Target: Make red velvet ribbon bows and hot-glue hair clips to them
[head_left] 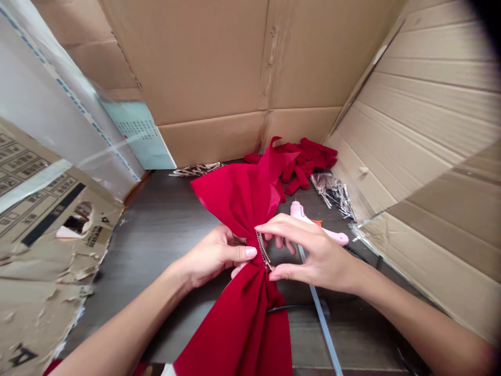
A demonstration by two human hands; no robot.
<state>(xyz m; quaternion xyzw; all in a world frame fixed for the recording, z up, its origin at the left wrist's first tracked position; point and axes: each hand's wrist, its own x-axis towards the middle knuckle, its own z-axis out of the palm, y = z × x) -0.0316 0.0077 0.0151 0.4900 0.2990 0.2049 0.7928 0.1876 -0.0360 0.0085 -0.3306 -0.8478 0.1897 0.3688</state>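
Observation:
A big red fabric bow point(235, 318) stands out in front of me, pinched narrow at its middle. My left hand point(223, 253) grips that gathered middle from the left, thumb on top and fingers behind it. Between the thumb and forefinger of my right hand point(301, 253) is a curved metal hair clip point(264, 250), set lengthwise against the bow's middle. Whether the clip is fastened to the fabric I cannot tell. Just beyond my right hand lies a pink glue gun point(299, 210), with a long translucent glue stick point(321, 313) running toward me.
Red fabric strips point(303, 164) are piled at the back. Metal clips lie in a bag point(334, 193) at right and a heap point(199, 168) at back left. Cardboard walls point(219, 62) enclose the dark table point(156, 219). A black cable point(289, 308) crosses under the bow.

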